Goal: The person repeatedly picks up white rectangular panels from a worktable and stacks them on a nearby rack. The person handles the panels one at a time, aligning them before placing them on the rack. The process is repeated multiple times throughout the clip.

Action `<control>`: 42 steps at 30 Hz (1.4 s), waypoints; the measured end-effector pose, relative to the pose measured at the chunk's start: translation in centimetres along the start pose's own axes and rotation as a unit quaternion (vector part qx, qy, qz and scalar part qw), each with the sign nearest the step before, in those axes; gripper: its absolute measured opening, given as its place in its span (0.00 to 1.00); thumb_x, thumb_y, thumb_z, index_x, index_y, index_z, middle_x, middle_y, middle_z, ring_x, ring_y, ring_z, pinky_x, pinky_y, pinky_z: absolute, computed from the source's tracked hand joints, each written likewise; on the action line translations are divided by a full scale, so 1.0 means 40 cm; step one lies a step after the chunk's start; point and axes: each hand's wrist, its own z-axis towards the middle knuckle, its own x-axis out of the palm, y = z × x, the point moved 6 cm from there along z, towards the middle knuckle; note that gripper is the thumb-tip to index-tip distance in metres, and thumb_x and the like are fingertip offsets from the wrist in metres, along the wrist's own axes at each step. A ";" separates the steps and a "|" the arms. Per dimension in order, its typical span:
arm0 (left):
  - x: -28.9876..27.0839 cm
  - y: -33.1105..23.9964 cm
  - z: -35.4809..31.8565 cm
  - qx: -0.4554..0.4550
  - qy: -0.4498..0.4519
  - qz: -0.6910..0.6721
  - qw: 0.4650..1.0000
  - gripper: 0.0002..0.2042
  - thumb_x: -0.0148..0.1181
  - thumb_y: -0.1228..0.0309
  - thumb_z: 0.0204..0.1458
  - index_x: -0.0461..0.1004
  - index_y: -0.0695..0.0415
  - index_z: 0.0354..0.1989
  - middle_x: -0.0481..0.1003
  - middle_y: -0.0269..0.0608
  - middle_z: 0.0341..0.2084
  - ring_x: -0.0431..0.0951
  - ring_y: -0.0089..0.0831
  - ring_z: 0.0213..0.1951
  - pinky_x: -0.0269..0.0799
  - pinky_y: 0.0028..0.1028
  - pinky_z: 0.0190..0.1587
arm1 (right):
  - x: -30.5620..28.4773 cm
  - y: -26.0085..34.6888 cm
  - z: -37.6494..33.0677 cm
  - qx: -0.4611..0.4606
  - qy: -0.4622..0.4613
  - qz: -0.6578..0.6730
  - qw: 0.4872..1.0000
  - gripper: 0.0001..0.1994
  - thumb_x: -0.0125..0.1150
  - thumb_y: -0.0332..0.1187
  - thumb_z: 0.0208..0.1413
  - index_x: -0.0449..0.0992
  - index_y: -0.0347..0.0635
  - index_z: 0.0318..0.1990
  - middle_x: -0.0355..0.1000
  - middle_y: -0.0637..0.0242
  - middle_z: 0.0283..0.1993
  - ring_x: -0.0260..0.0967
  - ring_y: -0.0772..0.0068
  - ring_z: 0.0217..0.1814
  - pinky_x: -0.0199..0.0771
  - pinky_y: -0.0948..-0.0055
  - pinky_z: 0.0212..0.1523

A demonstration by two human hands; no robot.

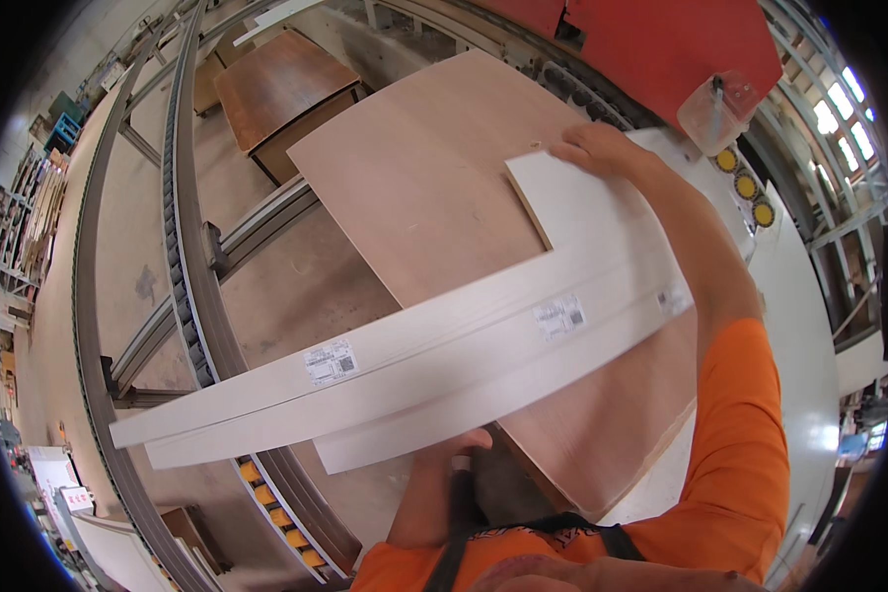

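Several long white boards (414, 355) lie across in front of me, stacked with their edges offset. Paper labels (333, 363) are stuck on them. My left hand (467, 441) is under their near edge, mostly hidden, with the thumb side showing; it appears to hold them from below. A wider white panel (602, 222) rests at the right end of the stack. Over its far edge, my right hand (602, 150) is curled, fingers closed on it. Beneath everything is a large pale brown wooden sheet (414, 168).
To the left runs a roller conveyor (183, 217) with metal rails. A brown-topped table (281, 84) stands beyond it. At the far right are a red machine cover (671, 49), a clear plastic container (722, 113) and yellow rollers (745, 185). A pale surface (789, 395) extends along my right.
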 end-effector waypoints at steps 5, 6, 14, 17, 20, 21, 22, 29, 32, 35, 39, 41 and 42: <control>0.009 0.047 -0.127 0.013 -0.026 -0.035 0.999 0.36 0.63 0.67 0.37 0.63 0.62 0.61 0.66 0.43 0.58 0.64 0.37 0.61 0.59 0.35 0.63 | 0.000 -0.007 -0.307 0.044 0.080 0.065 0.994 0.29 0.43 0.56 0.62 0.79 0.36 0.37 0.76 0.47 0.37 0.71 0.45 0.44 0.69 0.55 0.45; 0.008 0.058 -0.154 0.022 -0.035 -0.045 0.998 0.36 0.63 0.66 0.37 0.63 0.62 0.61 0.66 0.43 0.58 0.64 0.37 0.61 0.59 0.35 0.63 | 0.002 -0.005 -0.376 0.079 0.094 0.084 0.989 0.28 0.43 0.55 0.62 0.80 0.36 0.38 0.76 0.47 0.36 0.72 0.45 0.44 0.69 0.56 0.45; 0.002 0.017 -0.363 0.151 -0.103 -0.195 0.964 0.37 0.65 0.61 0.39 0.63 0.61 0.61 0.67 0.43 0.58 0.64 0.38 0.60 0.60 0.36 0.62 | -0.048 0.085 -1.053 0.252 0.035 0.180 0.950 0.30 0.43 0.56 0.64 0.80 0.35 0.40 0.76 0.46 0.38 0.72 0.49 0.42 0.69 0.56 0.47; 0.079 -0.130 -0.484 0.226 -0.065 -0.242 0.941 0.37 0.66 0.59 0.40 0.63 0.61 0.61 0.67 0.43 0.57 0.64 0.38 0.60 0.61 0.37 0.61 | -0.168 0.130 -1.362 0.298 -0.038 0.173 0.938 0.32 0.34 0.58 0.65 0.79 0.39 0.42 0.75 0.43 0.41 0.70 0.42 0.47 0.68 0.52 0.50; 0.233 -0.315 -0.634 0.276 0.015 -0.281 0.919 0.37 0.67 0.57 0.41 0.63 0.60 0.61 0.67 0.43 0.57 0.64 0.38 0.59 0.61 0.37 0.61 | -0.280 0.189 -1.700 0.339 -0.142 0.171 0.914 0.35 0.32 0.60 0.65 0.79 0.37 0.42 0.75 0.42 0.42 0.70 0.42 0.48 0.67 0.54 0.52; 0.301 -0.375 -0.690 0.288 0.044 -0.296 0.910 0.37 0.67 0.56 0.41 0.63 0.60 0.61 0.67 0.43 0.57 0.64 0.39 0.59 0.61 0.37 0.61 | -0.313 0.205 -1.812 0.359 -0.197 0.172 0.896 0.36 0.32 0.61 0.65 0.79 0.36 0.41 0.75 0.43 0.42 0.70 0.42 0.48 0.67 0.55 0.53; 0.375 -0.430 -0.745 0.293 0.075 -0.307 0.902 0.38 0.67 0.56 0.41 0.63 0.60 0.61 0.67 0.43 0.57 0.64 0.39 0.59 0.61 0.37 0.61 | -0.326 0.212 -1.926 0.397 -0.212 0.196 0.871 0.37 0.32 0.62 0.64 0.80 0.35 0.40 0.75 0.43 0.42 0.70 0.42 0.48 0.67 0.55 0.53; 0.983 -0.557 -1.045 0.216 0.325 -0.287 0.875 0.38 0.65 0.48 0.45 0.62 0.57 0.62 0.66 0.43 0.57 0.64 0.41 0.57 0.62 0.40 0.59 | -0.215 0.295 -2.528 0.560 -0.337 0.267 0.708 0.37 0.36 0.62 0.64 0.81 0.32 0.37 0.76 0.44 0.41 0.71 0.45 0.47 0.67 0.57 0.52; 1.230 -0.440 -1.126 0.324 0.447 -0.148 0.821 0.43 0.39 0.34 0.56 0.48 0.54 0.72 0.49 0.43 0.71 0.52 0.46 0.68 0.47 0.45 0.69 | -0.096 0.343 -2.685 0.626 -0.378 0.257 0.631 0.34 0.37 0.59 0.64 0.80 0.34 0.41 0.76 0.45 0.42 0.71 0.45 0.47 0.67 0.58 0.52; 1.444 -0.277 -1.074 0.150 0.476 -0.195 0.844 0.47 0.31 0.28 0.54 0.46 0.55 0.72 0.45 0.43 0.72 0.48 0.46 0.70 0.43 0.43 0.71 | 0.032 0.370 -2.814 0.669 -0.378 0.299 0.566 0.28 0.38 0.56 0.65 0.76 0.41 0.50 0.76 0.48 0.45 0.72 0.47 0.47 0.68 0.58 0.52; 1.606 -0.020 -1.012 0.109 0.541 -0.169 0.817 0.45 0.30 0.30 0.56 0.47 0.56 0.72 0.46 0.41 0.72 0.46 0.46 0.71 0.41 0.42 0.72 | 0.167 0.363 -2.913 0.730 -0.287 0.203 0.586 0.34 0.37 0.60 0.64 0.82 0.36 0.35 0.78 0.51 0.38 0.74 0.48 0.42 0.70 0.57 0.47; 1.669 0.096 -0.954 0.070 0.525 -0.152 0.835 0.45 0.30 0.31 0.57 0.47 0.56 0.72 0.45 0.41 0.72 0.44 0.46 0.71 0.38 0.43 0.72 | 0.232 0.349 -2.965 0.743 -0.298 0.223 0.556 0.35 0.36 0.59 0.64 0.81 0.37 0.32 0.78 0.51 0.35 0.74 0.47 0.40 0.71 0.56 0.46; 1.700 0.161 -0.938 0.063 0.544 -0.128 0.827 0.44 0.30 0.32 0.57 0.47 0.56 0.72 0.45 0.40 0.73 0.44 0.46 0.71 0.37 0.43 0.72 | 0.267 0.348 -2.992 0.751 -0.337 0.248 0.510 0.35 0.36 0.59 0.65 0.81 0.37 0.30 0.78 0.51 0.34 0.74 0.46 0.40 0.71 0.54 0.45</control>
